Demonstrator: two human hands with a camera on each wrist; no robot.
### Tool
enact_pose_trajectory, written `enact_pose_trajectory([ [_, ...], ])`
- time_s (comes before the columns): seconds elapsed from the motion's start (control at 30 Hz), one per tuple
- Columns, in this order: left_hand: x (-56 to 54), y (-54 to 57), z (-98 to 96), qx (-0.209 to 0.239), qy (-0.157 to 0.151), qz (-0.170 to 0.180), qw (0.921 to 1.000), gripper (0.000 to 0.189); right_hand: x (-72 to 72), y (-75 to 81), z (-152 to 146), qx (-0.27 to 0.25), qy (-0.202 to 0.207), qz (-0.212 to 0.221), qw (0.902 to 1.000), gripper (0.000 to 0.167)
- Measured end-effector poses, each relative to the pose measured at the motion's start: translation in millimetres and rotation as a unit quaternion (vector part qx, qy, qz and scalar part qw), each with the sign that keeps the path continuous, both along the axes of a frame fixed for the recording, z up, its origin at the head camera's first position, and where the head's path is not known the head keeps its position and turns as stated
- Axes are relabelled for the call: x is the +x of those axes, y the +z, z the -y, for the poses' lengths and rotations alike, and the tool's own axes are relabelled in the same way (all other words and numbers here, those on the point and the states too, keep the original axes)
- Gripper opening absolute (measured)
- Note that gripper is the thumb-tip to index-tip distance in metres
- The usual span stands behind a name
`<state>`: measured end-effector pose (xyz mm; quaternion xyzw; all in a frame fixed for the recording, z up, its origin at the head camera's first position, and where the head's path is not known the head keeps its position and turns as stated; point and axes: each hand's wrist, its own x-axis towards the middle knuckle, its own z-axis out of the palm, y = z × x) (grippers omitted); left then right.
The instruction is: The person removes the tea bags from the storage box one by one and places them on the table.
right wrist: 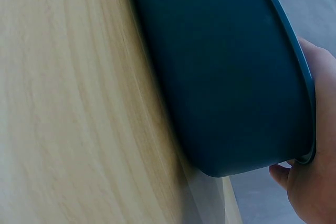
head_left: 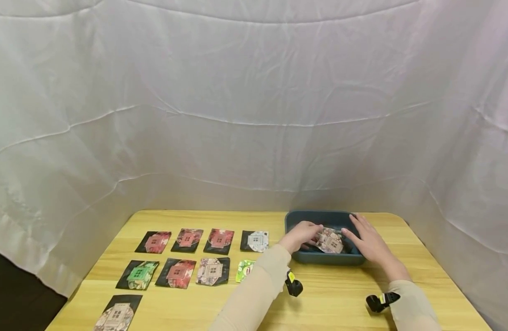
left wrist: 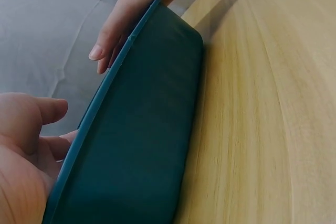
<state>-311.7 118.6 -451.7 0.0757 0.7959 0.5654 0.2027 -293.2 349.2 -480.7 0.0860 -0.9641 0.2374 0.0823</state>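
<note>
A dark blue plastic bin (head_left: 328,260) stands on the table, with floral-printed sachets (head_left: 331,244) lying inside. My left hand (head_left: 302,233) reaches over the bin's left side, its fingers beside the top sachet. In the left wrist view, the left thumb (left wrist: 52,110) stands apart from the fingers, which are partly hidden behind the rim; nothing shows between them. Across the bin's right side lies my right hand (head_left: 370,242), fingers spread and fairly straight, thumb toward the inside. The right wrist view has this hand (right wrist: 320,129) against the rim, with a fingertip showing below it.
Left of the bin, several sachets lie in rows: red-labelled ones (head_left: 218,241), a white-labelled one (head_left: 255,241), a green-labelled one (head_left: 138,275) and beige ones (head_left: 213,271). A bright green packet (head_left: 245,269) is partly behind my left sleeve. Grey curtains (head_left: 254,138) surround the table.
</note>
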Motion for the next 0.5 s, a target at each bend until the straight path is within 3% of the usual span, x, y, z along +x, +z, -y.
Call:
enact_pose_trajectory([
  [0.27,-1.4,0.3,-2.7,-0.016,-0.016,0.017,0.9996,0.036,-1.1,0.3,-1.8,0.007,0.001,0.005,1.0,0.078],
  [0.5,-4.5,-5.1,-7.1,-0.002,-0.024,0.023,0.9995,0.034,-1.7,-0.9,-1.4,0.006,0.001,0.002,1.0,0.079],
])
